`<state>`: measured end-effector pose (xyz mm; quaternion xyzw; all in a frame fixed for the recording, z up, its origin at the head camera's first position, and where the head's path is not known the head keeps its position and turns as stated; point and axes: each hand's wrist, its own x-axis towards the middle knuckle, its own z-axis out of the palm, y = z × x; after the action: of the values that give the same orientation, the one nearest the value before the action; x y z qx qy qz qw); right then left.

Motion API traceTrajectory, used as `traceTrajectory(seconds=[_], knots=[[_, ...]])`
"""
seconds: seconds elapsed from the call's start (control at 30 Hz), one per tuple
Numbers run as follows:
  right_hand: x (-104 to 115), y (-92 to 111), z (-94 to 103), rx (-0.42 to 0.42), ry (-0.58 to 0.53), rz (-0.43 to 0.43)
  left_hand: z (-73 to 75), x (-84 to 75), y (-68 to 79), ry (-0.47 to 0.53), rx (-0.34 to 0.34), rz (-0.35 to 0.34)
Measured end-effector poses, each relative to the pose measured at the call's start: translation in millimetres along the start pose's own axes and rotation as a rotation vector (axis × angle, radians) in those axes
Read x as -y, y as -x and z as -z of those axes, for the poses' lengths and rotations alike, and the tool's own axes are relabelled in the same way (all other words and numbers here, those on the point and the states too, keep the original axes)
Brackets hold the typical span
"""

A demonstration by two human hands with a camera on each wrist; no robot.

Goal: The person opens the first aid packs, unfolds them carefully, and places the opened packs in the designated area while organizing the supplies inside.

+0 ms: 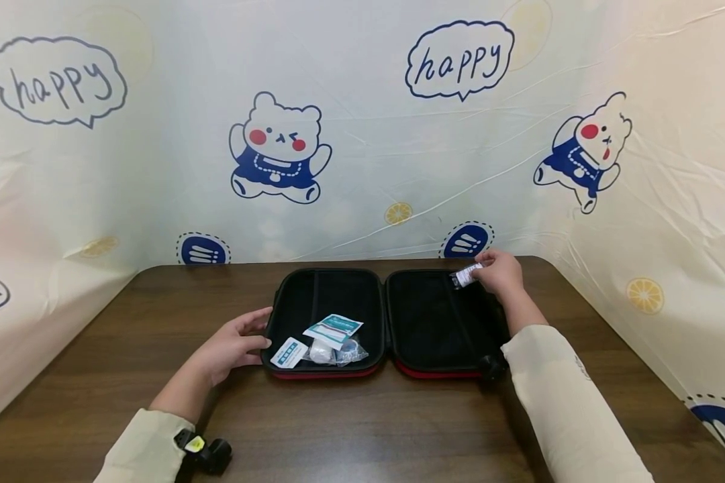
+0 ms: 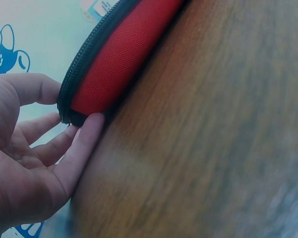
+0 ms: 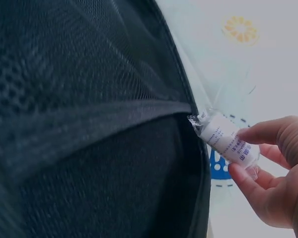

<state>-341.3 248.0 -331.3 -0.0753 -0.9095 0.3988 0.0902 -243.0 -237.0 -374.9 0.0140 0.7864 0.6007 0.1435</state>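
Note:
An unzipped black-lined case (image 1: 388,315) with a red outside (image 2: 121,54) lies spread on the table in two halves. My left hand (image 1: 239,345) grips the left half's outer edge between thumb and fingers. Inside that half are a teal-and-white packet (image 1: 333,329), a small blue-and-white packet (image 1: 288,353), and clear-wrapped white (image 1: 322,351) and bluish (image 1: 351,351) items. Over the far right corner of the right half, my right hand (image 1: 500,274) pinches a white bandage roll (image 3: 230,140) in clear printed wrapping. In the right wrist view, a mesh pocket (image 3: 99,54) with an elastic band lines this half.
The brown wooden table (image 1: 350,429) extends in front of the case and to both sides. Behind it hangs a pale printed curtain (image 1: 362,161) close to the table's far edge. Small black devices (image 1: 208,453) are strapped at the wrists.

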Motion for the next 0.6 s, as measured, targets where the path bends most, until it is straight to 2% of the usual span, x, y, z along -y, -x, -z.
traceTrajectory(seconds=[0.17, 0.43, 0.6], knots=[[-5, -4, 0.9, 0.009, 0.071, 0.012, -0.2, -1.1, 0.3, -0.003, -0.002, 0.005], [-9, -13, -0.2, 0.107, 0.153, -0.017, -0.6, -1.4, 1.3, -0.004, 0.001, 0.002], [-8, -16, -3.0, 0.149, 0.145, -0.032, -0.5, -0.6, 1.2, -0.006, -0.001, 0.002]])
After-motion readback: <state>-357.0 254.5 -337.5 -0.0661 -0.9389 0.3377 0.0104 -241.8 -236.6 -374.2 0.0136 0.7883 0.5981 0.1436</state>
